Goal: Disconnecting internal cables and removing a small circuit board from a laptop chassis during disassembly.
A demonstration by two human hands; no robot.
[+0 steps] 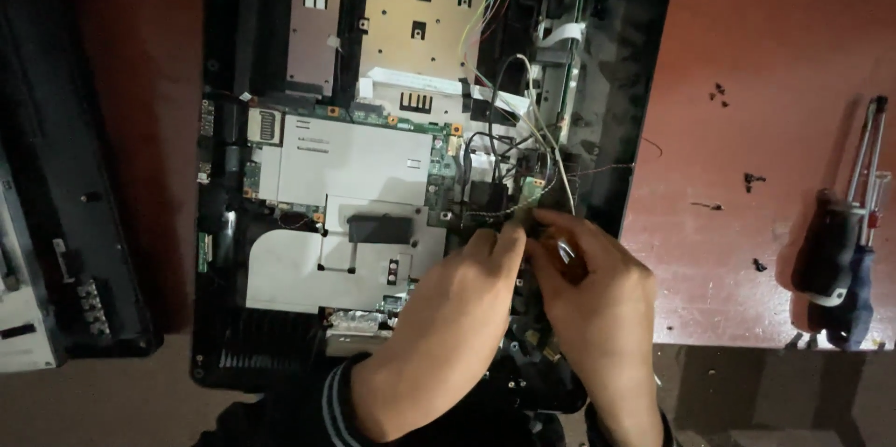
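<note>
Fingers [523, 234] of both hands pinching thin wires [551, 162], wires run up-down over opened laptop chassis [644, 102].

An electronics repair workshop: an opened device [373, 176] with bare circuit boards and loose wires lies on a worn red desk [765, 130]; right of the fingers [523, 242], scattered screws [737, 181] and screwdrivers [845, 251].

Whatever the fingers [523, 234] pinch is hidden beneath them; the circuit board [350, 214] under both hands is covered; the small screws [751, 181] far right are too tiny to tell apart.
</note>
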